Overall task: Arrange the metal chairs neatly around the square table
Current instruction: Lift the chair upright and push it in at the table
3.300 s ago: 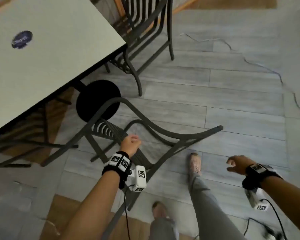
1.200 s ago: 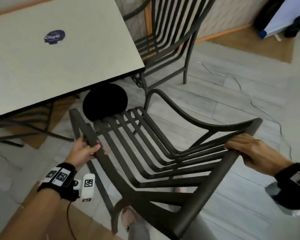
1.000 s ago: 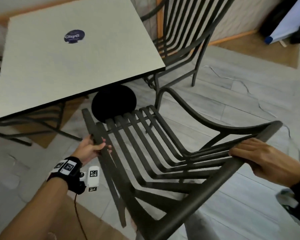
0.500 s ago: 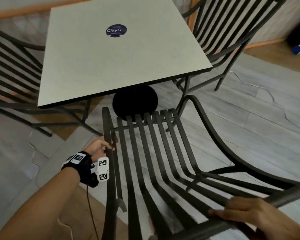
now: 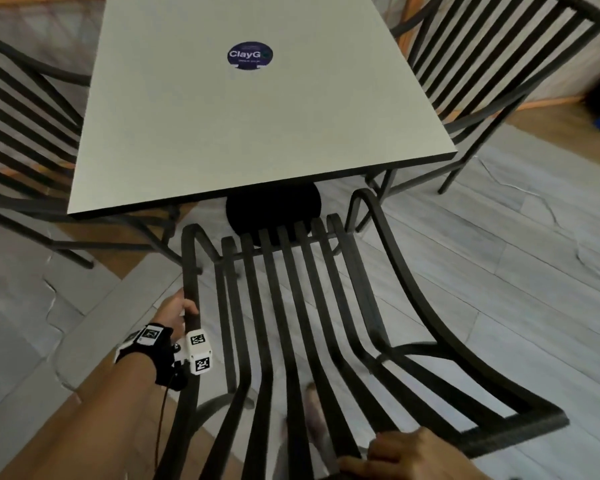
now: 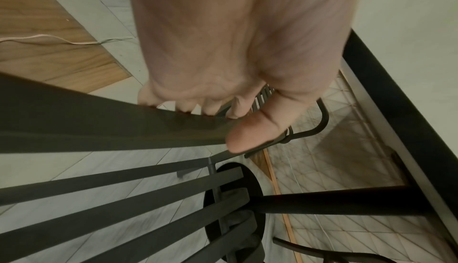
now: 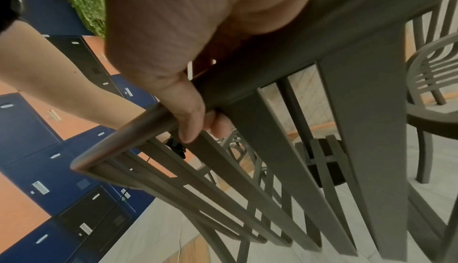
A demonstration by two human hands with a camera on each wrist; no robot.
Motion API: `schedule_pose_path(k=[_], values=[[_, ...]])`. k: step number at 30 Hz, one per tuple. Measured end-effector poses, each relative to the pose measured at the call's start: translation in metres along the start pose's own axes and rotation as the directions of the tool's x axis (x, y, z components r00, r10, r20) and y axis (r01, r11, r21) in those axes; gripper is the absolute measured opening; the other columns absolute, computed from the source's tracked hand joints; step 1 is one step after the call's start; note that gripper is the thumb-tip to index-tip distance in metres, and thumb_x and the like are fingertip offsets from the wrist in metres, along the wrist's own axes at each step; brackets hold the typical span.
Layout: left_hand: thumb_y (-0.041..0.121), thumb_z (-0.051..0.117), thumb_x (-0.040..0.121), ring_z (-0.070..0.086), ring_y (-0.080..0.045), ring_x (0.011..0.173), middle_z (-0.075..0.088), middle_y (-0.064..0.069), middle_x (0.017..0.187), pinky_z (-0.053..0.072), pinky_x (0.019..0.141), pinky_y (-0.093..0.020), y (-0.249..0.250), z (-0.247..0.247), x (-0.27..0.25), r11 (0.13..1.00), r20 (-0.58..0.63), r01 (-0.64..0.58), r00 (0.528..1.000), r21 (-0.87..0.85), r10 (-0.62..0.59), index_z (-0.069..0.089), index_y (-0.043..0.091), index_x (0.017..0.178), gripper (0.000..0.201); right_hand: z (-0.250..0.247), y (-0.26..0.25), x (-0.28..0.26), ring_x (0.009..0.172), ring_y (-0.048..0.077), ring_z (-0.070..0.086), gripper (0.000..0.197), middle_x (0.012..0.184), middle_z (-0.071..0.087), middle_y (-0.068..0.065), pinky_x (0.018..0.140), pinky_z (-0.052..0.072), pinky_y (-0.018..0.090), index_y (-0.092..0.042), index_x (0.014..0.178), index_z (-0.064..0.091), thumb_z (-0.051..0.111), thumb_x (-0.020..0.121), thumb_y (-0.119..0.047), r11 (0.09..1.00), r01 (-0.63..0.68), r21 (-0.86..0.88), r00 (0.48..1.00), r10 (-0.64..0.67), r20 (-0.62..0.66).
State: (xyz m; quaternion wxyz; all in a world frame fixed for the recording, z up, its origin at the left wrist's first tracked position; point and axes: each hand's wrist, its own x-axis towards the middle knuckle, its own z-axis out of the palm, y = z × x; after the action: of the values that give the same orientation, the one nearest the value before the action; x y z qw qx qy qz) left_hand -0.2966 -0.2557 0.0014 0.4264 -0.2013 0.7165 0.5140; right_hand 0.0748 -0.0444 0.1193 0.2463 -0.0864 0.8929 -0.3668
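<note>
A dark slatted metal chair [image 5: 291, 323] stands upright in front of me, its seat facing the near edge of the square pale table [image 5: 250, 116]. My left hand [image 5: 179, 311] grips the chair's left armrest [image 6: 111, 118], fingers curled under it and thumb on top. My right hand [image 5: 406, 459] grips the top rail of the chair's back [image 7: 247, 75], at the bottom of the head view. The seat's front edge lies just short of the table's black round base [image 5: 274, 211].
Another metal chair [image 5: 492, 74] stands at the table's right side and a third [image 5: 21, 126] at its left. A round "ClayG" sticker [image 5: 250, 55] sits on the tabletop. Grey floor tiles lie open to the right. My foot [image 5: 314, 420] shows through the slats.
The chair has been raised from lying on its side and turned square to the table's near edge. My left hand went to the armrest, my right to the back rail.
</note>
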Motion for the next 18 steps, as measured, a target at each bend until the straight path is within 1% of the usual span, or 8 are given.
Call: schedule_pose_path(k=[3, 6, 8, 9, 11, 13, 15, 18], values=[[-0.015, 0.039, 0.074, 0.046, -0.031, 0.093, 0.054, -0.008, 0.093, 0.043, 0.08, -0.036, 0.004, -0.004, 0.02, 0.999, -0.001, -0.051, 0.999, 0.02, 0.051, 0.056, 0.014, 0.121, 0.057, 0.001, 0.011, 0.016, 0.089, -0.016, 0.055, 0.045, 0.096, 0.059, -0.027, 0.079, 0.041, -0.005, -0.048, 0.13, 0.04, 0.053, 0.087, -0.053, 0.975, 0.024, -0.223, 1.0, -0.027, -0.008], [-0.012, 0.049, 0.075, 0.047, -0.034, 0.106, 0.055, -0.007, 0.098, 0.043, 0.096, -0.045, 0.007, -0.011, 0.029, 0.992, 0.035, -0.072, 0.997, 0.103, 0.068, 0.054, 0.015, 0.123, 0.055, -0.007, -0.004, 0.027, 0.082, -0.015, 0.055, 0.042, 0.091, 0.06, -0.027, 0.071, 0.042, -0.003, -0.046, 0.129, 0.042, 0.043, 0.087, -0.05, 0.983, -0.027, -0.181, 0.999, 0.034, 0.04], [-0.007, 0.056, 0.077, 0.047, -0.033, 0.118, 0.056, -0.009, 0.115, 0.038, 0.106, -0.05, 0.011, -0.015, 0.021, 0.968, 0.075, -0.082, 0.995, 0.238, 0.066, 0.049, 0.023, 0.126, 0.058, -0.01, -0.014, 0.025, 0.081, -0.01, 0.055, 0.043, 0.092, 0.061, -0.023, 0.065, 0.04, -0.002, -0.044, 0.132, 0.041, 0.045, 0.088, -0.044, 0.986, -0.052, -0.156, 0.999, 0.052, -0.005], [-0.005, 0.059, 0.079, 0.046, -0.032, 0.124, 0.054, -0.01, 0.128, 0.034, 0.11, -0.049, 0.013, -0.016, 0.016, 0.942, 0.106, -0.098, 0.992, 0.321, 0.067, 0.043, 0.024, 0.135, 0.065, -0.009, -0.019, 0.025, 0.081, -0.007, 0.055, 0.045, 0.092, 0.061, -0.021, 0.063, 0.039, -0.001, -0.044, 0.133, 0.039, 0.047, 0.089, -0.04, 0.989, -0.079, -0.126, 0.997, 0.081, 0.008], [0.003, 0.064, 0.082, 0.037, -0.028, 0.137, 0.039, -0.01, 0.152, 0.027, 0.114, -0.042, 0.016, -0.017, -0.005, 0.859, 0.156, -0.153, 0.984, 0.489, 0.086, 0.025, 0.018, 0.149, 0.08, -0.004, -0.023, 0.022, 0.08, -0.003, 0.056, 0.049, 0.091, 0.061, -0.018, 0.063, 0.047, 0.007, -0.044, 0.134, 0.037, 0.05, 0.087, -0.035, 0.991, -0.09, -0.103, 0.996, 0.089, -0.02], [0.013, 0.068, 0.082, 0.027, -0.025, 0.145, 0.027, -0.008, 0.158, 0.024, 0.117, -0.041, 0.019, -0.013, -0.042, 0.779, 0.238, -0.233, 0.965, 0.583, 0.11, 0.019, 0.02, 0.152, 0.085, -0.002, -0.025, 0.021, 0.081, 0.0, 0.055, 0.049, 0.092, 0.061, -0.016, 0.066, 0.052, 0.017, -0.045, 0.134, 0.036, 0.046, 0.087, -0.033, 0.99, -0.084, -0.113, 0.995, 0.077, -0.059], [0.023, 0.067, 0.084, 0.027, -0.022, 0.145, 0.028, -0.003, 0.158, 0.024, 0.118, -0.044, 0.018, -0.008, -0.093, 0.695, 0.428, -0.36, 0.9, 0.623, 0.083, 0.023, 0.028, 0.149, 0.078, -0.003, -0.026, 0.02, 0.085, 0.001, 0.054, 0.05, 0.096, 0.06, -0.015, 0.07, 0.052, 0.02, -0.048, 0.135, 0.033, 0.044, 0.089, -0.032, 0.989, -0.082, -0.124, 0.995, 0.075, -0.064], [0.044, 0.065, 0.082, 0.027, -0.015, 0.142, 0.024, 0.013, 0.155, 0.025, 0.116, -0.041, -0.004, 0.003, -0.173, 0.548, 0.64, -0.49, 0.76, 0.678, -0.112, 0.022, 0.043, 0.146, 0.077, -0.002, -0.024, 0.015, 0.096, 0.001, 0.052, 0.054, 0.106, 0.057, -0.017, 0.075, 0.053, 0.021, -0.047, 0.137, 0.032, 0.049, 0.088, -0.03, 0.977, -0.096, -0.188, 0.993, 0.082, -0.081]])
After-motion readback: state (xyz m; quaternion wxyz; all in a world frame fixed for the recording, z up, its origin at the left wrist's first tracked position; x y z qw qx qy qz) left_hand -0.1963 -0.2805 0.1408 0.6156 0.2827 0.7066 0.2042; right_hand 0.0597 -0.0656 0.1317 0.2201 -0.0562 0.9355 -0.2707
